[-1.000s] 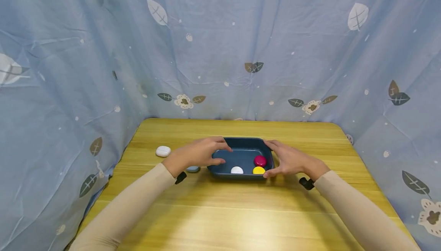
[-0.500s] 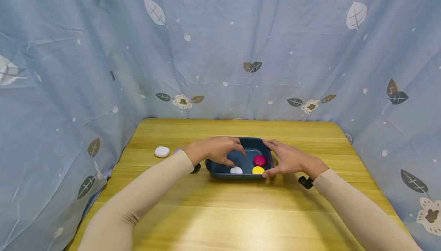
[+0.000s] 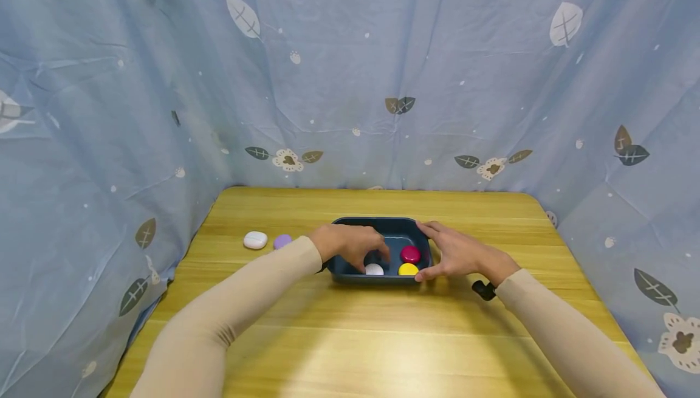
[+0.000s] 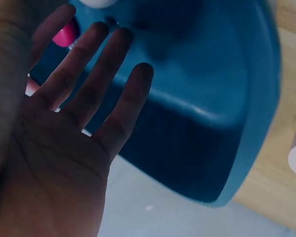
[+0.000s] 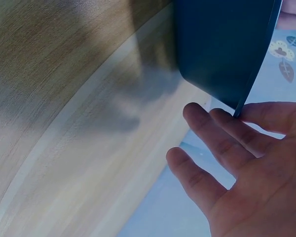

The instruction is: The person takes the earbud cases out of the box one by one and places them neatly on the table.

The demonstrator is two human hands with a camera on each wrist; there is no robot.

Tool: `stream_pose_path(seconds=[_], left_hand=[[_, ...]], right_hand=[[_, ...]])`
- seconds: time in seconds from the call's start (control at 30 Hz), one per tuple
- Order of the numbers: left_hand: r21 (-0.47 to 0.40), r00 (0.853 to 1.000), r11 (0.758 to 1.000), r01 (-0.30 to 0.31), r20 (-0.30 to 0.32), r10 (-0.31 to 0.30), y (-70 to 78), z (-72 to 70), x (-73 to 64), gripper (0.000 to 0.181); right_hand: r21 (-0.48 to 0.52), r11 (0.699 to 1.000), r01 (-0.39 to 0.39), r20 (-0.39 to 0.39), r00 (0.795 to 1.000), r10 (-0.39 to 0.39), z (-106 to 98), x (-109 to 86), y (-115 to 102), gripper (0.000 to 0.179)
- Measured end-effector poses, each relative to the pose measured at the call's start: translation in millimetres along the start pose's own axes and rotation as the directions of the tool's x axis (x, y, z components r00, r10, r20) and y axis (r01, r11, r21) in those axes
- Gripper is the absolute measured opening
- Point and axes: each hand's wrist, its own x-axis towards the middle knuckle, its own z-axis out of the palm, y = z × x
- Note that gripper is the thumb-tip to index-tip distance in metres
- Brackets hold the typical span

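A dark blue rectangular tray stands on the table. Inside it lie a white rounded piece, a yellow one and a dark pink one. My left hand reaches over the left half of the tray, its fingers pointing down near the white piece and loosely bent. In the left wrist view its fingers hold nothing visible; the thumb is hidden there. My right hand holds the tray's right end, thumb at the near corner and index finger at the far one, with other fingers spread outside.
Left of the tray, a white oval piece and a purple rounded piece lie on the wooden table. My left sleeve passes over the table's left side. Blue patterned curtains surround the table.
My left hand has moved right and lower into the tray, towards the white piece. The purple piece has come into view behind the left arm. The right hand has stayed at the tray's end.
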Motion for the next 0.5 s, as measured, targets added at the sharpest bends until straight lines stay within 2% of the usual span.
stream_pose_path(seconds=[0.27, 0.5], left_hand=[[-0.048, 1.000, 0.999, -0.012, 0.012, 0.012, 0.1, 4.3, 2.3, 0.041], [-0.054, 1.000, 0.999, -0.003, 0.001, 0.003, 0.4, 6.5, 3.2, 0.039]], right_hand=[[-0.002, 1.000, 0.003, -0.004, 1.000, -0.003, -0.7, 0.4, -0.6, 0.136], [0.000, 1.000, 0.000, 0.000, 1.000, 0.000, 0.7, -0.2, -0.6, 0.136]])
